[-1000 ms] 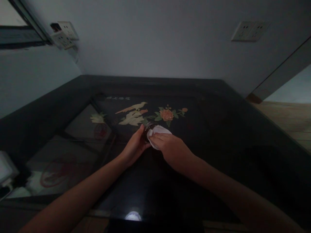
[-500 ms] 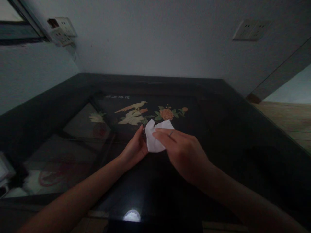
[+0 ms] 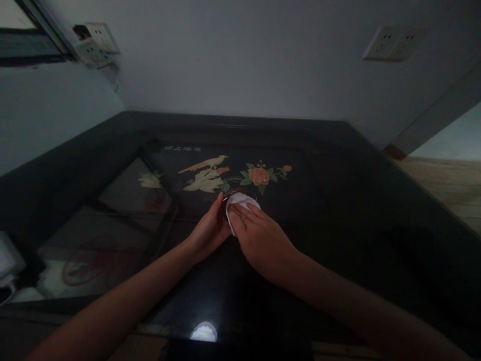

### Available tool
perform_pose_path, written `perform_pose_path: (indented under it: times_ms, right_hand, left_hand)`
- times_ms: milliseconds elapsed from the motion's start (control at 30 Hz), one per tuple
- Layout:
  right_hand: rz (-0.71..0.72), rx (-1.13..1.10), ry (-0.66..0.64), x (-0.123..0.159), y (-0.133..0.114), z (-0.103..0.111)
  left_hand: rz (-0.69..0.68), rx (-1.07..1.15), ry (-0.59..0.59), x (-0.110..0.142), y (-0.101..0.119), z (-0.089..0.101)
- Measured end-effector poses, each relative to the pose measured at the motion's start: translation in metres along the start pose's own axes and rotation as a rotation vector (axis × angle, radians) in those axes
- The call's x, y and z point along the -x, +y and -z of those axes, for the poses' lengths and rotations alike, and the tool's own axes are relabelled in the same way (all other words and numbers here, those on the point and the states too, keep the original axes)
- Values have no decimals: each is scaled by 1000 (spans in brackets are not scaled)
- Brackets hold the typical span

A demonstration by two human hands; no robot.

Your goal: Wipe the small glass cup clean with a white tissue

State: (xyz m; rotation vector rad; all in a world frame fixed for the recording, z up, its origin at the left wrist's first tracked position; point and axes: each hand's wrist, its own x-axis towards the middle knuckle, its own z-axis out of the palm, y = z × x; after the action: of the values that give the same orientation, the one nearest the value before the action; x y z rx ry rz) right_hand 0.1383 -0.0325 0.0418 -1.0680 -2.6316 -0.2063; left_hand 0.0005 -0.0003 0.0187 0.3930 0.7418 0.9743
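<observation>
My left hand (image 3: 210, 228) is closed around the left side of a round object with a dark, shiny rim (image 3: 226, 199). Most of this object is covered by the cloth and my fingers, so its exact kind cannot be made out. A white tissue or thin cloth (image 3: 244, 199) lies over it. My right hand (image 3: 263, 239) presses the white piece into the round opening, with its fingers bunched on it. Both hands are above the middle of a dark glossy table (image 3: 338, 210).
Under the tabletop's surface show a bird-and-flower picture (image 3: 258, 175) and pale sheets with red prints (image 3: 90, 260). A white device (image 3: 9, 258) stands at the left edge. Wall sockets (image 3: 393, 44) sit on the wall behind; wooden floor (image 3: 454, 185) shows at right.
My right hand has moved left and pushed the white piece down into the round object, whose curved rim now shows more. My left hand has stayed nearly in place.
</observation>
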Motion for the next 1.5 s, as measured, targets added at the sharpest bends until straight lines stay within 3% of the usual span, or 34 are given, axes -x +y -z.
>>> perform_pose_path:
  times_ms: [133, 333, 467, 667, 900, 1033, 1133, 1267, 1400, 1500]
  right_hand:
    - [-38, 61, 14, 0, -2, -9]
    - [-210, 146, 11, 3, -11, -15]
    - [-243, 217, -2, 4, -15, -17]
    - [-185, 268, -11, 2, -13, -14]
    - [-176, -96, -98, -6, 6, 8]
    - [-136, -204, -20, -4, 9, 5]
    - [-27, -171, 99, -2, 6, -8]
    - [19, 13, 130, -1, 1, -20]
    - [-49, 135, 117, -1, -1, -15]
    - [-21, 73, 76, -2, 1, -7]
  left_hand:
    - [26, -30, 34, -1, -3, 0]
    - [-20, -49, 51, 1, -7, -2]
    - [-64, -97, 71, 1, -10, 0]
    - [-164, -136, 59, 1, -11, 3]
    - [-193, -143, 79, 4, -5, 2]
    - [-122, -93, 66, 2, 0, 2]
    - [-45, -32, 45, 1, 3, 1]
    - [7, 25, 43, -1, 3, 0]
    - [-12, 38, 56, -1, 0, 0]
    - [-2, 29, 25, 0, -3, 3]
